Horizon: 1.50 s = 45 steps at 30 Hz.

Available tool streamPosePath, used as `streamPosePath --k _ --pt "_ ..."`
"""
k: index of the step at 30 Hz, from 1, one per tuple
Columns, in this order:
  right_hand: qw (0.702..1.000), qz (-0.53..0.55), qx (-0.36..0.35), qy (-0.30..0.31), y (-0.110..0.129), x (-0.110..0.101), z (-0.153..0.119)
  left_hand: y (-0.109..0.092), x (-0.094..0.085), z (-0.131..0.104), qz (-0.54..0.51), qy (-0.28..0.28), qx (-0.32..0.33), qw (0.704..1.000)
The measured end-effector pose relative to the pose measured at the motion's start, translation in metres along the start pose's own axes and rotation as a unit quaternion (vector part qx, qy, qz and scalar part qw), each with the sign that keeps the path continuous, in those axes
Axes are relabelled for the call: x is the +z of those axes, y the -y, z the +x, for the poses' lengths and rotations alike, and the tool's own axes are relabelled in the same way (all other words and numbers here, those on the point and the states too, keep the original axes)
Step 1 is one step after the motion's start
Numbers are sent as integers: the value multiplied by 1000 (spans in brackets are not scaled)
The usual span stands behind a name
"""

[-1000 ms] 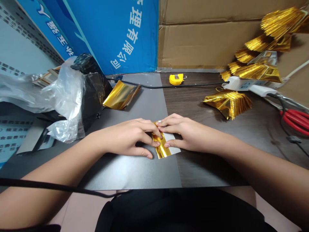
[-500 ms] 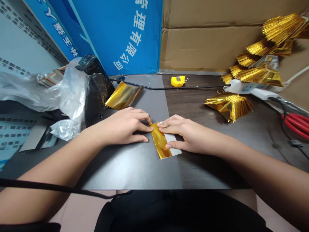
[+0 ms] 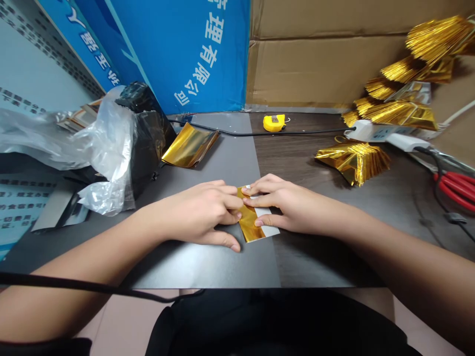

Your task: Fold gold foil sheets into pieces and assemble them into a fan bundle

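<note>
A gold foil sheet (image 3: pixel 249 222) with a white strip along its right side lies on the dark table in front of me. My left hand (image 3: pixel 211 210) touches the sheet's left edge with its fingertips, fingers bent and thumb stretched out over the table. On the sheet's right part rest the spread fingertips of my right hand (image 3: pixel 285 203), pressing it flat. Neither hand wraps round anything. The left fingertips partly cover the sheet's left edge.
A stack of gold sheets (image 3: pixel 190 146) lies behind my left hand. Further back are a yellow tape measure (image 3: pixel 274 123) and a black cable. Fanned gold foil pieces (image 3: pixel 356 160), a white power strip (image 3: pixel 371 131) and red-handled scissors (image 3: pixel 456 188) are at the right; plastic bags (image 3: pixel 111 133) stand left.
My left hand has slid down and slightly right along the sheet's left edge, its thumb now further toward the table's front. My right hand and the sheet have barely moved.
</note>
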State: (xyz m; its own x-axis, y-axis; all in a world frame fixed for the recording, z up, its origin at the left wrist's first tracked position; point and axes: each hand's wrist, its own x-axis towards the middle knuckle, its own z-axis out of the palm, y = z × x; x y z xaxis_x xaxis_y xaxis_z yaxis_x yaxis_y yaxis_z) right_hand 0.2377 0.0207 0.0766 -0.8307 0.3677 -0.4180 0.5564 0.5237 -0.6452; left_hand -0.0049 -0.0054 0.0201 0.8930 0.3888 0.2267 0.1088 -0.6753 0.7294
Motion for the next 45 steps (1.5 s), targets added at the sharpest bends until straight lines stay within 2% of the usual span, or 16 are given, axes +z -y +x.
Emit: streamPosePath --k 7,15,23,27,36,45 --pt "1000 14 5 15 1 -1 0 -13 4 5 -60 0 41 997" --pt "1000 13 7 7 1 0 0 -12 10 7 -174 12 55 983" --pt "1000 15 7 23 6 -3 -4 -8 5 7 -165 0 51 985" --pt "999 17 10 28 6 -3 -3 -1 4 4 -156 1 28 987" --pt "999 -11 17 35 4 -2 -2 41 -3 -10 -48 -28 -79 995" --pt "999 -19 10 24 3 0 -2 44 1 -12 49 -52 -160 985"
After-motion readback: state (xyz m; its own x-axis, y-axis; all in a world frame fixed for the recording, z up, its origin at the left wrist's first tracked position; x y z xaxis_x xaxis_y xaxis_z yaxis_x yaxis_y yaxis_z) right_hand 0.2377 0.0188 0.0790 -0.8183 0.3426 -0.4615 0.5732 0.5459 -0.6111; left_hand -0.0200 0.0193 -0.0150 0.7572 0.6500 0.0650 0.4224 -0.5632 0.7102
